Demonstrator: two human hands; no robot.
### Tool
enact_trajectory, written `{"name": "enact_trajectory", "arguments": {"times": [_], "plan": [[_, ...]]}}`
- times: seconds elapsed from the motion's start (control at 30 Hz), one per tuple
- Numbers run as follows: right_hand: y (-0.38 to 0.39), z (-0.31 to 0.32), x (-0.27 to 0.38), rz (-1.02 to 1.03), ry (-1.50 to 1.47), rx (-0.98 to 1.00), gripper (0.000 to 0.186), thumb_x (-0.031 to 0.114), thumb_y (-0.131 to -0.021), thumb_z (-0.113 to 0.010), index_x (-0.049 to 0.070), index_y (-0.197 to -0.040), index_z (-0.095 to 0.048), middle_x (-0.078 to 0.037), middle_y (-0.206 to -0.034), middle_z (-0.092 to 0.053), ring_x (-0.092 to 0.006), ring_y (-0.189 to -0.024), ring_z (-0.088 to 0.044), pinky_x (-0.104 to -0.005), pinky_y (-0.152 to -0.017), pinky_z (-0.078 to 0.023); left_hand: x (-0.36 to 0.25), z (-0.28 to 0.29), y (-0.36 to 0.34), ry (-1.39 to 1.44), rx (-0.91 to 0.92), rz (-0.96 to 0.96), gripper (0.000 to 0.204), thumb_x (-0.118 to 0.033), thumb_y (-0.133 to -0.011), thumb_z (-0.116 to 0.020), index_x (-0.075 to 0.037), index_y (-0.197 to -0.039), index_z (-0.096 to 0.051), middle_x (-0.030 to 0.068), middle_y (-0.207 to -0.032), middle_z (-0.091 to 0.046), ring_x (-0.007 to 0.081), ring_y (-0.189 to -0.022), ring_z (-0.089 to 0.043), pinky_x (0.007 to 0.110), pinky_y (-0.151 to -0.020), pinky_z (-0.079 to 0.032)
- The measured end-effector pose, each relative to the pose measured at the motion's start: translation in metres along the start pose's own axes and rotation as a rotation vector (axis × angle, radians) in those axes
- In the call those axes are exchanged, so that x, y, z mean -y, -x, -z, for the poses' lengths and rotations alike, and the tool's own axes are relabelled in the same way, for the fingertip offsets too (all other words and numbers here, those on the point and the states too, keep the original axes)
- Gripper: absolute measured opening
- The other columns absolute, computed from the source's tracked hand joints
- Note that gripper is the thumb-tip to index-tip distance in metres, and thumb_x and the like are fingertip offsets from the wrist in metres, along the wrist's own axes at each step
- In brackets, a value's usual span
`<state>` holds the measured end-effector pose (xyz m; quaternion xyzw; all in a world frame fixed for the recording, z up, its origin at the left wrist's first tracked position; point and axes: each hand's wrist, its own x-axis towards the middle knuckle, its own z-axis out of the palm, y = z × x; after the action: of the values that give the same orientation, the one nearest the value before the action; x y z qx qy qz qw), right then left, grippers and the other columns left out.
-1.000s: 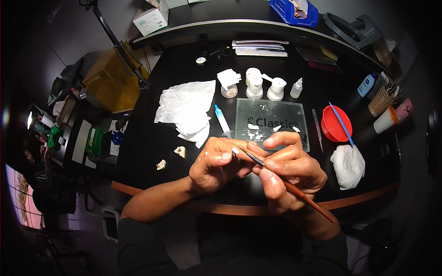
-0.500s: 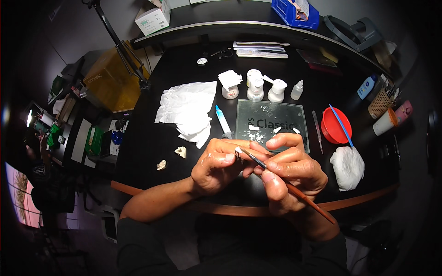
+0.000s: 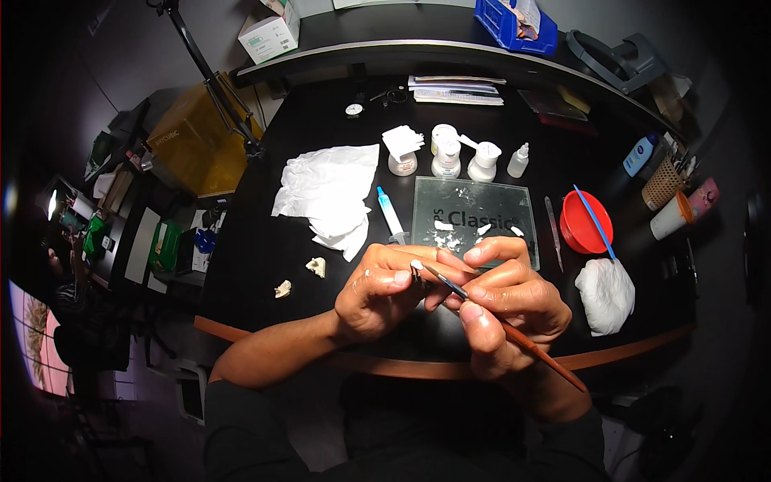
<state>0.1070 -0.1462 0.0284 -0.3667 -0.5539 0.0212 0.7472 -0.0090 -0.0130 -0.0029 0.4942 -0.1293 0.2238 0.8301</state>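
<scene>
In my left hand (image 3: 376,293), thumb and fingers pinch a small dark piece with a white top (image 3: 417,265). My right hand (image 3: 514,309) grips a thin brush (image 3: 530,345) with a brown handle and dark ferrule, its tip just beside the white top. White smears show on the left thumb and wrist. Beyond the hands lies a glass slab (image 3: 474,201) bearing small white lumps and powder. Two cream-coloured cast pieces (image 3: 317,267) rest to the left, near a syringe (image 3: 389,213) with a blue tip.
White jars (image 3: 482,163) and a dropper bottle (image 3: 519,161) stand behind the slab. Crumpled white tissue (image 3: 325,185) lies left. At right are tweezers (image 3: 554,233), a red bowl (image 3: 582,229) with a blue stick across it, and a wad of white cloth (image 3: 606,297).
The brush tip has drawn back slightly from the white-topped piece, toward the right and nearer me. Both hands otherwise keep nearly the same pose.
</scene>
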Motion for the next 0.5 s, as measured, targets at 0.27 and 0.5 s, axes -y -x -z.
{"name": "enact_trajectory", "arguments": {"times": [0.27,0.5], "plan": [[-0.0001,0.0011,0.0019,-0.060,-0.040,0.019,0.017,-0.011,-0.074,-0.069,0.000,-0.087,-0.068,-0.011,-0.080,-0.070,-0.0296,-0.101,-0.065,-0.0405,-0.090,-0.054,-0.0051,0.0006,-0.0011,-0.054,0.003,0.028,0.058,-0.031,-0.085,-0.049,0.018,-0.108,-0.069,0.0348,-0.111,-0.068,0.0250,-0.078,-0.061,0.033,-0.073,-0.049],[0.0040,0.0008,0.0005,-0.081,-0.038,0.009,0.019,-0.010,-0.073,-0.070,0.000,-0.089,-0.070,-0.011,-0.078,-0.070,-0.0282,-0.100,-0.066,-0.0385,-0.088,-0.053,-0.0069,0.0003,-0.0054,-0.164,0.032,0.010,0.059,-0.035,-0.085,-0.048,0.017,-0.100,-0.072,0.0352,-0.104,-0.069,0.0280,-0.080,-0.062,0.036,-0.071,-0.048]]}}
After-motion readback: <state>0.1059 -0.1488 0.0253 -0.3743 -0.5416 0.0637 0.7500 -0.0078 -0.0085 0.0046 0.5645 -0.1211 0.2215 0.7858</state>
